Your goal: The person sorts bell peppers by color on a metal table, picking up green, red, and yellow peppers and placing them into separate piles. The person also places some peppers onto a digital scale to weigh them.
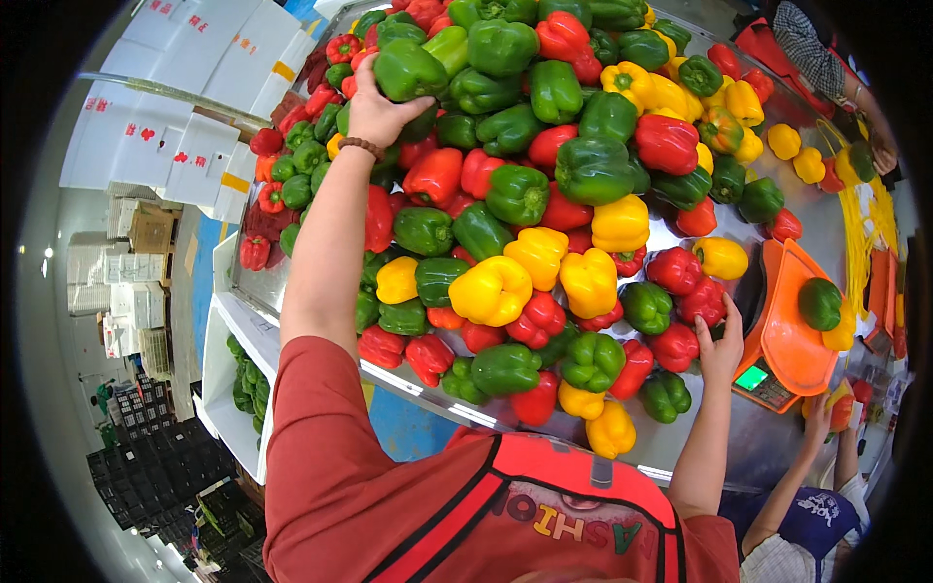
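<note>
My left hand (pixel 382 115) reaches to the upper left of the pile. Its thumb and fingers are closed around a green bell pepper (pixel 410 70). Lower right, my right hand (pixel 720 342) grips a red bell pepper (pixel 703 300) from its near side, thumb on the left and fingers on the right. Another red bell pepper (pixel 673 347) lies just left of that thumb. Between my arms spreads a heap of loose red, green and yellow bell peppers, including a large yellow one (pixel 490 291), on a metal table (pixel 442 396).
An orange scale (pixel 792 321) with a green pepper (pixel 819 303) in its pan stands right of my right hand. A co-worker's hands (pixel 826 413) hold a pepper at lower right; another person's arm (pixel 865 102) is at upper right. White boxes (pixel 146 136) stand at left.
</note>
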Demonstrator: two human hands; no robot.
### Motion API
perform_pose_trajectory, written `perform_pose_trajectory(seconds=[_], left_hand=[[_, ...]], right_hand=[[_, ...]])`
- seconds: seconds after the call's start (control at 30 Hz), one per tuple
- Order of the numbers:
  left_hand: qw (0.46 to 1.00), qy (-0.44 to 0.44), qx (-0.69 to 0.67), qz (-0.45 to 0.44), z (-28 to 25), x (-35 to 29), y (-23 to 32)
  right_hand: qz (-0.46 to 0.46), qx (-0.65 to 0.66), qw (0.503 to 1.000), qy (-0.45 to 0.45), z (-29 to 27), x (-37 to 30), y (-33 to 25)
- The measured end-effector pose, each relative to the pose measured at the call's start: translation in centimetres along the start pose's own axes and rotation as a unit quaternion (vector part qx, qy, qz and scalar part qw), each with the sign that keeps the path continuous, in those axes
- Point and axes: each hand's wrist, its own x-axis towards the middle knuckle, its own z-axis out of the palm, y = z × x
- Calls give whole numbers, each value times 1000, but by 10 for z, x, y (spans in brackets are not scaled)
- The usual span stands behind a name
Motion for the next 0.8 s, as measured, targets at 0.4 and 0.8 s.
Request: perform_pose_trajectory(seconds=[0.4,0.8], left_hand=[[942,150,135,-269,-58,11,-159],[985,68,146,63,-7,45,-154]], right_hand=[[15,9,1000,7,2,-2,0],[11,15,1000,8,6,0,3]])
